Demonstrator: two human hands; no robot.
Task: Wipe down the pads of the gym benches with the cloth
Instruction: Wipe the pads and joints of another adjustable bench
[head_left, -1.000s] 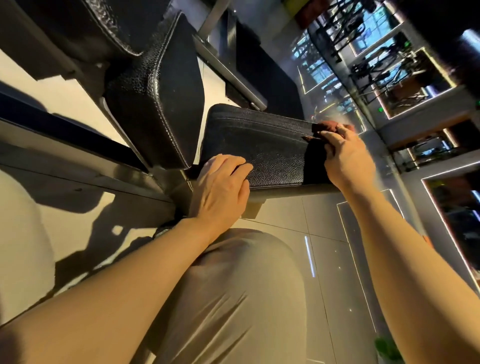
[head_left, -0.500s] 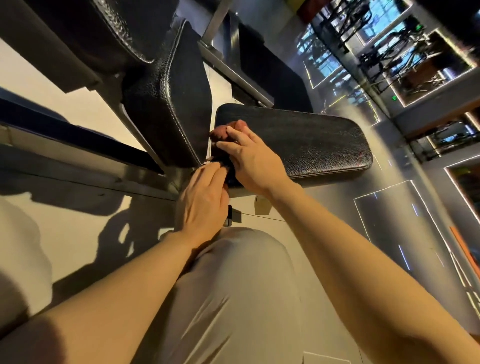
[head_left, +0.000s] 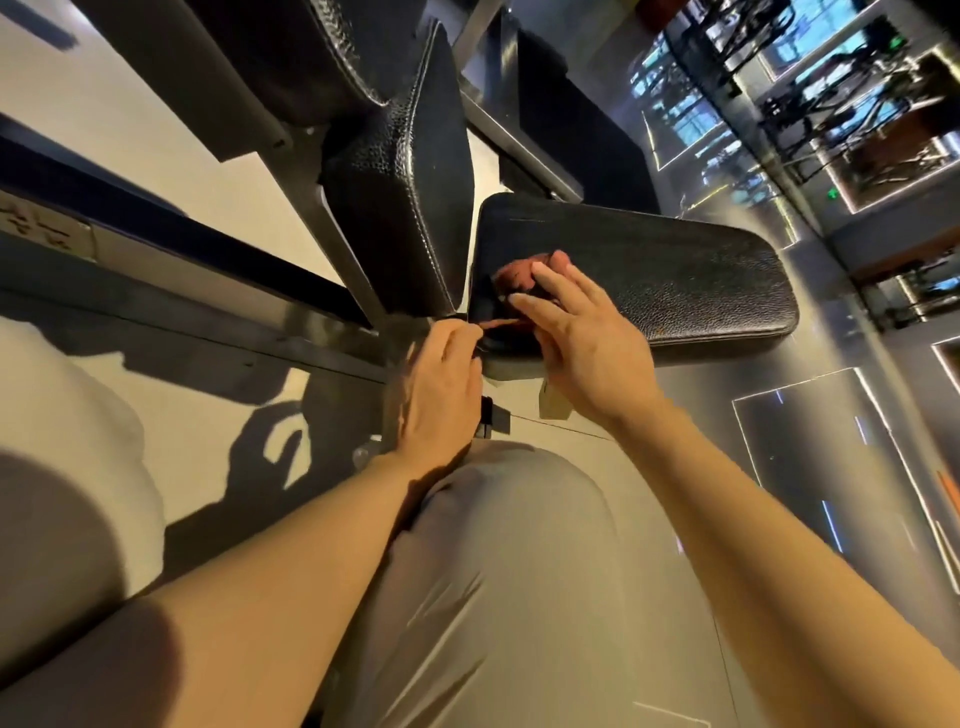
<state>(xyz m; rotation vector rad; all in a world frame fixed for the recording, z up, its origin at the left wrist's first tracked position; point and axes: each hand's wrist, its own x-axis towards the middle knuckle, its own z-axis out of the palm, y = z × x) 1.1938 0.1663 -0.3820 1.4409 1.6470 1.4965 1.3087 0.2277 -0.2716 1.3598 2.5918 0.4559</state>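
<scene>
Head: right hand (head_left: 587, 348) presses cloth (head_left: 519, 273) on seat pad (head_left: 675, 280).

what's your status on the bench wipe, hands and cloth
Right hand pressing the cloth on the seat pad, near end. Left hand pinching a cloth corner at the pad edge. Nothing in the way.

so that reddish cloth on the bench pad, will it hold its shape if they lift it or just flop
Probably flop: the cloth lies bunched under the right hand, and a thin corner trails toward the left hand, which seems to pinch it. It looks light, since it is small. On the textured seat pad it likely drags rather than slides freely.
</scene>
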